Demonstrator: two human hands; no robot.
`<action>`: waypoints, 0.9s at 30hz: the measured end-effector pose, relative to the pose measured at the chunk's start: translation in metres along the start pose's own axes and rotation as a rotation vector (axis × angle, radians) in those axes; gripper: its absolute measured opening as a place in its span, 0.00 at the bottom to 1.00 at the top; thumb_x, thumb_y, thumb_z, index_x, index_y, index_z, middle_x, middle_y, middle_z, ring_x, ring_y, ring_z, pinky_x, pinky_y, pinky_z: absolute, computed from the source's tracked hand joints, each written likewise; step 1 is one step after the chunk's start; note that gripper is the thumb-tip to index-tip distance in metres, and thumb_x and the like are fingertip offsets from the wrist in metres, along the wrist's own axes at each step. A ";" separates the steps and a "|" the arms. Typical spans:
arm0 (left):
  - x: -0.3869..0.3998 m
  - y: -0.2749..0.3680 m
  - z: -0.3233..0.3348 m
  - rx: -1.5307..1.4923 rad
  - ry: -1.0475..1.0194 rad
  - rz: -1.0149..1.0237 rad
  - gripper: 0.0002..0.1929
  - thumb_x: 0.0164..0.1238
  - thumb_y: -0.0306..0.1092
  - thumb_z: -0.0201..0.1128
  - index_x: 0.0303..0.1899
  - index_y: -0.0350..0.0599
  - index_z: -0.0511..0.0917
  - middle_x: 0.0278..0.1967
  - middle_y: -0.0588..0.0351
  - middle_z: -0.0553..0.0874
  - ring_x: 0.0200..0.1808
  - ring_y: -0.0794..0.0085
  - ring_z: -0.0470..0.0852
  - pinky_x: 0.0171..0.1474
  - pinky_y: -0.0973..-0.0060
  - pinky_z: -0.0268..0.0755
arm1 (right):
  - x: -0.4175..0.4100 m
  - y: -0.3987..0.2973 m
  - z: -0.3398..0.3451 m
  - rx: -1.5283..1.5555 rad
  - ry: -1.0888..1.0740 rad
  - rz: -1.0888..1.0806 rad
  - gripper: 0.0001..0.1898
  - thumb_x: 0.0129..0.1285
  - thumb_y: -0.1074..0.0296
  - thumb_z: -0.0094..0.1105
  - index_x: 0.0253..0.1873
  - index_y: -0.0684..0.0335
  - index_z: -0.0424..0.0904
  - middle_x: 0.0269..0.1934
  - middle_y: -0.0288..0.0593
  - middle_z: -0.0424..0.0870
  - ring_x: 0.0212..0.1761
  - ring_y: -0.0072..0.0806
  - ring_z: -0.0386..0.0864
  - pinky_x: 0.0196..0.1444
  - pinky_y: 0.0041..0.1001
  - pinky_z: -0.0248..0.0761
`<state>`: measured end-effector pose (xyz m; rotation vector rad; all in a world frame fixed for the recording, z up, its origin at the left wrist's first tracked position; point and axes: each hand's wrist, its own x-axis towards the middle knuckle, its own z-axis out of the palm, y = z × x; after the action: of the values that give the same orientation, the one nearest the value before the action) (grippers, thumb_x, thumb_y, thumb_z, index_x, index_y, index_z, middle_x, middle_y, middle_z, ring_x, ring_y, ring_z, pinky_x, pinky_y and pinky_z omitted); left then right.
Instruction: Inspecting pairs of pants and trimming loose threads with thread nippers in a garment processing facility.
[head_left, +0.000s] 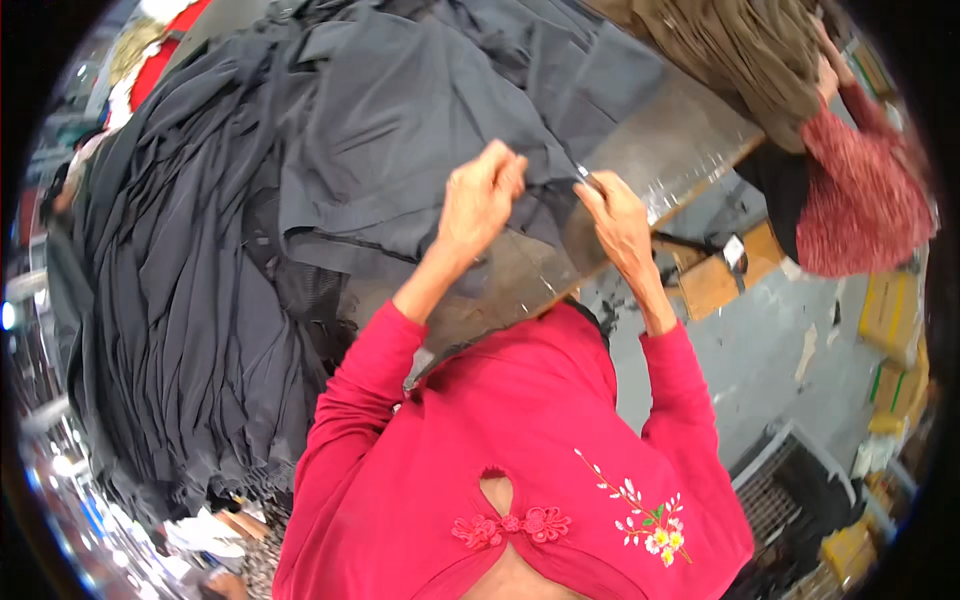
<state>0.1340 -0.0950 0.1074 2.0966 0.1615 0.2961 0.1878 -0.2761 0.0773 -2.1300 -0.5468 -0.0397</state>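
Observation:
Dark grey fabric (390, 127) lies in loose folds on the worktable before me, its hemmed near edge turned toward my body. My left hand (480, 199) is over this cloth with its fingers curled closed. Whether a bit of cloth or a thread is pinched in them is hidden. To its right, my right hand (621, 221) grips a small metal tool (583, 174), perhaps thread snips, whose tip points up and left by the fabric's right edge. Most of the tool is covered by my fingers.
A big heap of dark grey cloth (187, 285) hangs over the table's left side. The worn tabletop (517, 274) ends just before my body. At upper right another person's sleeve (855, 195) is beside brown cloth (720, 60). Cardboard boxes (889, 315) and a plastic crate (780, 480) stand on the floor.

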 end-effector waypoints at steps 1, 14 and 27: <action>-0.009 0.001 0.001 -0.195 -0.001 -0.181 0.11 0.68 0.36 0.52 0.28 0.39 0.70 0.16 0.60 0.77 0.20 0.79 0.76 0.25 0.82 0.68 | -0.001 -0.001 0.000 0.088 0.027 0.106 0.11 0.58 0.65 0.59 0.39 0.66 0.75 0.29 0.43 0.77 0.29 0.28 0.73 0.35 0.25 0.67; -0.012 -0.032 0.050 -1.337 -0.113 -0.834 0.25 0.56 0.57 0.61 0.41 0.44 0.73 0.29 0.63 0.76 0.23 0.76 0.77 0.26 0.77 0.75 | 0.029 -0.029 0.037 0.216 -0.103 0.163 0.09 0.60 0.68 0.54 0.32 0.67 0.68 0.23 0.40 0.70 0.24 0.28 0.69 0.27 0.29 0.63; -0.006 -0.007 0.036 -0.809 0.121 -0.643 0.18 0.62 0.44 0.59 0.30 0.34 0.77 0.26 0.56 0.79 0.23 0.76 0.77 0.20 0.81 0.69 | 0.011 -0.044 0.039 0.606 -0.016 0.251 0.05 0.60 0.73 0.54 0.34 0.67 0.70 0.26 0.32 0.68 0.27 0.17 0.64 0.29 0.20 0.62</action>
<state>0.1380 -0.1224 0.0822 1.1465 0.6532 0.0676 0.1738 -0.2190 0.0912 -1.5883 -0.2505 0.2536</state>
